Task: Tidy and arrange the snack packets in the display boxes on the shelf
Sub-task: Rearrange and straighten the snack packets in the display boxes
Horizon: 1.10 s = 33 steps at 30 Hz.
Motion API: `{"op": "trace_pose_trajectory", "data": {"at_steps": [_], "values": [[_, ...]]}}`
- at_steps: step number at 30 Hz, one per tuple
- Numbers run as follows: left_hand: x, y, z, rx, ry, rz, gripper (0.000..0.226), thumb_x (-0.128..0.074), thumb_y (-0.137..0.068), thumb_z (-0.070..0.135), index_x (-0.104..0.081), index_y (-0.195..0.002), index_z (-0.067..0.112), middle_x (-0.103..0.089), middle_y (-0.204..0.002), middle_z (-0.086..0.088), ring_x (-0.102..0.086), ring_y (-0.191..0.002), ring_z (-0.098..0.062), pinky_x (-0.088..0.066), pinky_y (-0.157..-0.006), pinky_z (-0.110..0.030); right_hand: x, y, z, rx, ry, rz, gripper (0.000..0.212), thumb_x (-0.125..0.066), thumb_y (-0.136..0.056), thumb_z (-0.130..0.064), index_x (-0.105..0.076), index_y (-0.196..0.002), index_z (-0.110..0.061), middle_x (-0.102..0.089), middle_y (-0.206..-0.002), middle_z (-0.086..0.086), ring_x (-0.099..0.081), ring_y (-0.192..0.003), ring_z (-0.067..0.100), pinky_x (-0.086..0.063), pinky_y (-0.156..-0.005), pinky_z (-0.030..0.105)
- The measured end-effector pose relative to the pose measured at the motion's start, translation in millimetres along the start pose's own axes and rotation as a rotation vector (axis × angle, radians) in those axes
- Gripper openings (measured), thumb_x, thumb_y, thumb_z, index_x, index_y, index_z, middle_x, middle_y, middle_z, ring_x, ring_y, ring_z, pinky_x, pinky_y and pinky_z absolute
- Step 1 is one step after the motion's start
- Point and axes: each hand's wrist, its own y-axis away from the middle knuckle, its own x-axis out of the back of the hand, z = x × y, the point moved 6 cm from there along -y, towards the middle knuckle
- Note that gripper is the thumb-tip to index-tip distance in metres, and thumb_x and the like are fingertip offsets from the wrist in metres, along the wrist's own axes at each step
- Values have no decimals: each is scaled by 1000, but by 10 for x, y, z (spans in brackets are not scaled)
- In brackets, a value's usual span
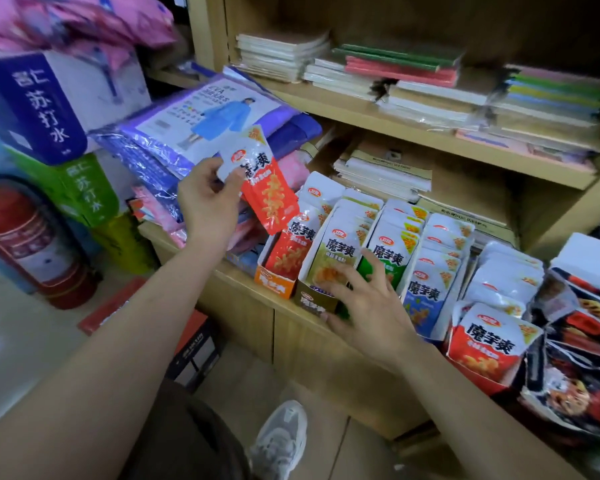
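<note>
Shelf point(243, 289) holds display boxes point(274, 284); left hand point(205, 199) pinches an orange packet point(267, 199), right hand point(371, 313) rests spread fingers point(374, 268) on the brown box point(312, 301).

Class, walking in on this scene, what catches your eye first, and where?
The left hand holds an orange packet above the shelf. Below it, boxes of orange, green and blue packets stand in a row, the right hand spread over one box's front. A red fire extinguisher stands far left.

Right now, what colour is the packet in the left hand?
Packet: white top, orange-red bottom; head view.
</note>
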Motion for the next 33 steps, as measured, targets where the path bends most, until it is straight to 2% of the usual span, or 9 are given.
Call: {"op": "trace_pose_trajectory", "data": {"at_steps": [4, 8, 12, 15, 20, 23, 26, 29, 33], "values": [[86, 67, 49, 62, 109, 32, 20, -72, -91, 23, -59, -83, 35, -49, -55, 16, -56, -68, -24, -47, -63, -34, 39, 10, 16, 1, -139, 65, 48, -61, -88, -55, -57, -132, -36, -38, -151, -15, -5, -149, 32, -31, -114, 54], [6, 188, 244, 61, 138, -61, 21, -70, -94, 21, -58, -87, 36, -54, -55, 17, -59, -70, -24, -48, -65, -27, 242, 16, 103, -121, -599, 215, 52, -71, -87, -45, -56, -136, -31, -45, -143, -19, -23, -141, 14, -31, -116, 45], [-229, 372, 389, 60, 191, -335, 7, -70, -93, 23, -66, -90, 26, -64, -64, 5, -57, -52, -8, -47, -52, -25, 565, 51, 227, -295, -991, 326, 83, -73, -76, -58, -38, -148, -36, -41, -149, -22, -36, -137, -1, -36, -111, 31], [-500, 577, 438, 45, 230, -547, 5, -73, -89, 18, -69, -85, 20, -71, -72, 1, -58, -56, -5, -47, -53, -23, 734, 56, 288, -291, -1120, 381, 89, -79, -71, -48, -38, -148, -33, -54, -141, -14, -49, -129, 0, -45, -103, 28], [-840, 774, 485, -14, 219, -756, 6, -73, -89, 14, -71, -94, 17, -76, -92, 2, -67, -78, -9, -56, -66, -25, 766, 74, 383, -301, -1206, 400, 36, -78, -82, -7, -65, -116, -13, -76, -99, 0, -72, -92, 11, -59, -84, 31], [-818, 571, 321, -131, 36, -676, 21, -70, -90, 25, -71, -111, 24, -73, -110, 6, -67, -98, -8, -55, -86, -30, 782, 141, 545, -359, -1137, 512, 22, -77, -84, -8, -66, -99, -19, -74, -96, -7, -71, -88, 6, -58, -78, 23], [-755, 332, 50, -297, -365, -565, 39, -75, -85, 27, -67, -122, 27, -68, -118, 4, -61, -109, -19, -48, -99, -35, 816, 222, 730, -395, -1050, 597, 18, -76, -85, -9, -67, -98, -17, -74, -94, -6, -71, -87, 7, -57, -78, 25], [-857, 337, -235, -285, -719, -653, 85, -82, -75, 35, -40, -149, 33, -48, -143, -3, -41, -134, -31, -33, -110, -44, 808, 286, 818, -413, -1010, 599, 17, -75, -87, -12, -67, -101, -13, -74, -96, -3, -71, -89, 10, -58, -80, 32], [-1005, 457, -369, -180, -717, -758, 103, -82, -80, 33, -11, -155, 43, -31, -159, -6, -35, -144, -35, -40, -106, -61, 785, 336, 817, -392, -930, 571, 18, -75, -88, -14, -66, -103, -12, -73, -99, -6, -70, -90, 4, -59, -79, 26]]}}
